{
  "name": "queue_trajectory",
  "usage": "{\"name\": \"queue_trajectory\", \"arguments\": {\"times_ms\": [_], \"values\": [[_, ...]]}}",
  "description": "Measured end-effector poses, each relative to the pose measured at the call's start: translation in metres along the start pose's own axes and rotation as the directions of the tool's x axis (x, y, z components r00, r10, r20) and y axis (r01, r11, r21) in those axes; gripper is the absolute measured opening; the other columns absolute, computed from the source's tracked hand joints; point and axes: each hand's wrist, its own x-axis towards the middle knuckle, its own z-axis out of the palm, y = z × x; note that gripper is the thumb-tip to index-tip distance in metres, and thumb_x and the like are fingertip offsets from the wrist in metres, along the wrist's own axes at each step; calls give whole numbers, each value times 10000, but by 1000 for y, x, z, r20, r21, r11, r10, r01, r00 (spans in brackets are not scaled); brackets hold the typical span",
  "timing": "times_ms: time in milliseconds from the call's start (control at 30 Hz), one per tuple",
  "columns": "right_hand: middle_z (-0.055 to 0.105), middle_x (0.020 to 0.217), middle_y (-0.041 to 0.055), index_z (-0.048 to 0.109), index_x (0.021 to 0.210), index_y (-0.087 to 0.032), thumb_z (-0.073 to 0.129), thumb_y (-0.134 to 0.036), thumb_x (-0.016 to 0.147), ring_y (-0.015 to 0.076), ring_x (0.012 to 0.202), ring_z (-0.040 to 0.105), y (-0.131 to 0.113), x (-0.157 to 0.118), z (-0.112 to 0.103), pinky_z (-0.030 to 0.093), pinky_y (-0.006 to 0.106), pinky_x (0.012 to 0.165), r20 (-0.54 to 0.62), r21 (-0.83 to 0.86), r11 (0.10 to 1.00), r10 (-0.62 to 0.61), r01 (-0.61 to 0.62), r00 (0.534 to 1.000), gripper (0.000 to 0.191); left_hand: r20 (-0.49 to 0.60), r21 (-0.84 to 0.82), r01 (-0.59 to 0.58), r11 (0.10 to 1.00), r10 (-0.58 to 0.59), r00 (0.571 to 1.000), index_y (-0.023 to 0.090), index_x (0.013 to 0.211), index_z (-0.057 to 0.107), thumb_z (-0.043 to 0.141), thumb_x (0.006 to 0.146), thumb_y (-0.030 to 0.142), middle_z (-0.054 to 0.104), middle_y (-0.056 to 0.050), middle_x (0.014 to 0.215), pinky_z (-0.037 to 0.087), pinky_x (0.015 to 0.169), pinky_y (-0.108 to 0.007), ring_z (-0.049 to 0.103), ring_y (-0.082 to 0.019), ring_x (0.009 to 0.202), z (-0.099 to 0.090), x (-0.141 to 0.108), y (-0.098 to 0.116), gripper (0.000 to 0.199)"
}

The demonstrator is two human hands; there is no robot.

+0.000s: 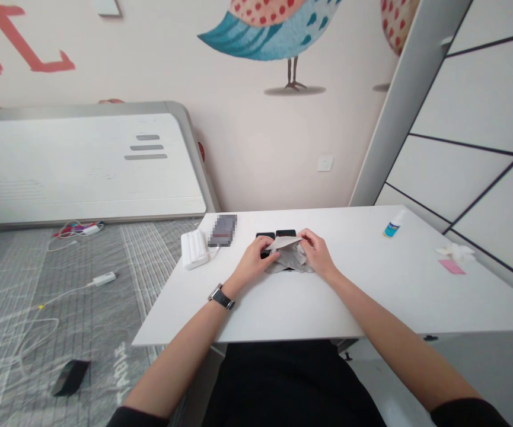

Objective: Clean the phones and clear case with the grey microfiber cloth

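A crumpled light grey cloth (290,256) is held between my two hands above the white table (398,284). My left hand (258,258) pinches its left edge, and a watch (222,296) is on that wrist. On the other side, my right hand (317,252) has the cloth's upper right edge between thumb and fingers. Two dark, phone-like objects lie side by side just behind the cloth: one (264,235) by my left fingers, the other (286,233) nearer my right hand. The cloth and my fingers hide much of them.
At the table's left stand a white box-like item (194,249) and a pixelated dark object (223,230). A white-and-blue bottle (393,225), white tissue (457,252) and a pink slip (452,267) are on the right. Cables and a charger (104,279) lie on the bed (91,320).
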Motion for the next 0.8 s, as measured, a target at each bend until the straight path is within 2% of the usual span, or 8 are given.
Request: {"name": "queue_trajectory", "arguments": {"times_ms": [100, 167, 300, 467, 533, 633, 733, 800], "values": [[560, 738, -14, 529, 812, -254, 413, -375, 938, 193, 714, 539, 2, 0, -1, 436, 292, 680, 1, 16, 1000, 25, -25, 1000, 210, -3, -24, 14, 1000, -14, 1000, 198, 1135, 644, 615, 919, 414, 691, -33, 922, 499, 793, -303, 631, -188, 841, -2, -1, 4, 308], [550, 716, -18, 530, 803, -253, 396, -423, 967, 192, 699, 527, 3, 0, 1, 432, 294, 667, 15, 25, 999, 35, -35, 999, 271, -1, -29, 26, 999, -26, 1000, 193, 1129, 662, 601, 921, 415, 682, -13, 840, 481, 732, -281, 612, -174, 773, -3, -1, 6, 310], [615, 746, -14, 582, 808, -241, 504, -558, 959, 190, 731, 569, 4, 0, 3, 449, 289, 688, 65, 33, 999, 37, -39, 997, 360, -24, -9, 66, 998, -66, 998, 181, 873, 706, 571, 924, 472, 680, -16, 768, 435, 655, -265, 570, -159, 688, -3, -1, 5, 325], [730, 826, 14, 737, 861, -222, 669, -562, 878, 207, 769, 630, 6, 2, 1, 463, 299, 706, 106, 12, 999, 41, -42, 993, 348, -108, 27, 114, 993, -110, 988, 179, 675, 632, 489, 960, 548, 517, 27, 553, 306, 543, -261, 427, -129, 543, -5, 1, -1, 488], [730, 787, 19, 755, 844, -212, 660, -571, 882, 203, 721, 622, 9, 4, -1, 455, 300, 668, 60, -4, 998, 59, -59, 996, 374, -138, 33, 108, 994, -103, 985, 180, 664, 635, 483, 963, 522, 560, 6, 598, 319, 556, -260, 462, -140, 590, -7, 2, -2, 479], [738, 755, 29, 767, 811, -199, 628, -560, 900, 206, 695, 631, 14, 5, -7, 463, 301, 642, 3, -19, 997, 71, -71, 997, 397, -150, 24, 82, 996, -77, 986, 182, 832, 730, 496, 953, 450, 708, -39, 814, 394, 613, -252, 560, -165, 725, -8, 1, -2, 376], [793, 885, 43, 806, 904, -202, 621, -478, 892, 226, 791, 689, 14, 4, -18, 509, 309, 702, 6, -18, 999, 44, -44, 999, 333, -136, 5, 65, 998, -64, 989, 180, 1030, 764, 489, 953, 389, 764, -52, 913, 442, 620, -247, 598, -158, 707, -7, -1, 0, 354], [809, 956, 48, 820, 968, -211, 618, -431, 878, 231, 816, 706, 10, 4, -32, 524, 316, 714, -4, -30, 999, 21, -21, 1000, 311, -121, -5, 39, 999, -39, 992, 175, 1045, 771, 507, 949, 375, 778, -59, 921, 484, 638, -253, 637, -167, 716, -6, 4, 5, 345]]}}
